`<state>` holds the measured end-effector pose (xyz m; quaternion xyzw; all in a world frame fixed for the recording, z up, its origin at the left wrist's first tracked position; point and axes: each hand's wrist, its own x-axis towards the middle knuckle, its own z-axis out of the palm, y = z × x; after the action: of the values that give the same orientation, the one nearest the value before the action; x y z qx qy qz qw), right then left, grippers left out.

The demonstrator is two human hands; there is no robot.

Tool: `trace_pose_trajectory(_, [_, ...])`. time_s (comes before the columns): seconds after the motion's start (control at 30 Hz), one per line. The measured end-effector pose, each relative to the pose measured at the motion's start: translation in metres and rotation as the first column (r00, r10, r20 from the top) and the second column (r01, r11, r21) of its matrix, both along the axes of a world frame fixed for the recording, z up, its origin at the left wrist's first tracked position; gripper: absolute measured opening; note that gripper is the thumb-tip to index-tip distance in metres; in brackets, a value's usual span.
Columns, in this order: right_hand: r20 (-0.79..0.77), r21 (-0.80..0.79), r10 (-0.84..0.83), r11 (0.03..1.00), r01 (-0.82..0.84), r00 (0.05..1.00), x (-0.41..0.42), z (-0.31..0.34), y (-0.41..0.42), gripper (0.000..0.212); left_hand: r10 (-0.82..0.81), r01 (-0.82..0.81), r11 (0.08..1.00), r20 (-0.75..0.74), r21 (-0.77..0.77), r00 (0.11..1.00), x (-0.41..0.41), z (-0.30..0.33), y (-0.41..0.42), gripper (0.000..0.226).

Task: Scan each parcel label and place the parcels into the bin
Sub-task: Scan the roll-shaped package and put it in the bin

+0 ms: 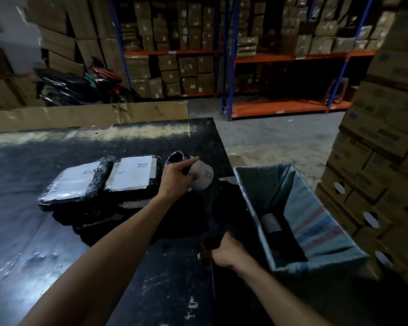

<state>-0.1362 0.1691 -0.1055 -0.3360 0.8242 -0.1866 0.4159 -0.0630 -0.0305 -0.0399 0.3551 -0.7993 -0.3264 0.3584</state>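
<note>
My left hand (176,178) grips a black-wrapped parcel (199,175) with a pale label, lifted above the dark table (151,278) near its right edge. My right hand (224,251) is closed around a dark handheld scanner (211,243), low and in front of that parcel. Two more black parcels with white labels (77,181) (132,172) lie side by side on a pile of dark parcels to the left. The bin (316,222), lined with a striped blue sack, stands right of the table and holds one dark labelled parcel (272,223).
Stacks of cardboard cartons (382,147) rise at the right, close behind the bin. A flattened carton (87,115) lies behind the table. Blue and orange shelving (280,57) with boxes and a parked motorbike (80,85) fill the background.
</note>
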Motion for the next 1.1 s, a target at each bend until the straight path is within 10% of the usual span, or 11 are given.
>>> trace_pose_trajectory(0.13, [0.184, -0.265, -0.152, 0.944, 0.198, 0.971, 0.0, 0.004, 0.008, 0.04, -0.028, 0.041, 0.996, -0.157, 0.081, 0.987, 0.021, 0.009, 0.011, 0.045])
trace_pose_trajectory(0.37, [0.581, -0.569, -0.156, 0.624, 0.536, 0.799, -0.018, 0.083, -0.01, 0.069, 0.036, 0.013, 0.986, -0.285, 0.168, 0.958, 0.04, 0.015, 0.025, 0.047])
trace_pose_trajectory(1.1, [0.274, -0.756, -0.299, 0.52, 0.397, 0.914, -0.005, 0.12, -0.017, 0.051, 0.022, 0.032, 0.985, -0.306, 0.168, 0.952, 0.055, 0.024, 0.042, 0.047])
